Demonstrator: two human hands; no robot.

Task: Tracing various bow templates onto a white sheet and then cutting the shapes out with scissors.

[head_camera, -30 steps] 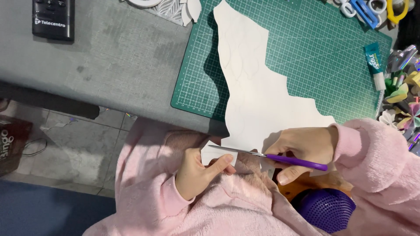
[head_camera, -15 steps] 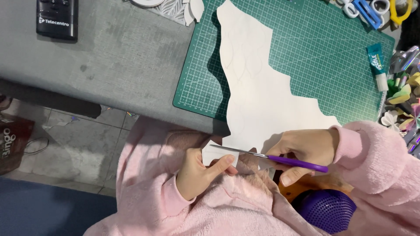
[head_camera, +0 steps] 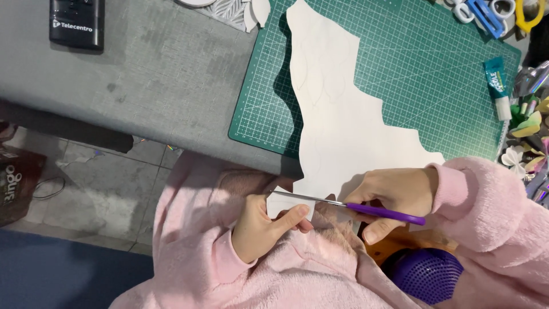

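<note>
A large irregular sheet of cream paper (head_camera: 343,126) lies over a green cutting mat (head_camera: 434,74) and hangs off the near table edge. My left hand (head_camera: 266,226) pinches the sheet's lower corner between thumb and fingers, close to my lap. My right hand (head_camera: 394,194) grips purple-handled scissors (head_camera: 354,206). Their thin metal blades point left and lie across the paper just above my left thumb. Both arms wear fluffy pink sleeves.
A grey table (head_camera: 154,74) carries a black remote-like device (head_camera: 77,23) at the far left. A glue tube (head_camera: 498,86), more scissors (head_camera: 486,11) and paper flowers (head_camera: 529,143) sit at the right. A purple perforated ball-like object (head_camera: 426,274) rests by my lap. Tiled floor lies below left.
The hands, scissors and paper keep almost the same pose. The view has shifted only slightly.
</note>
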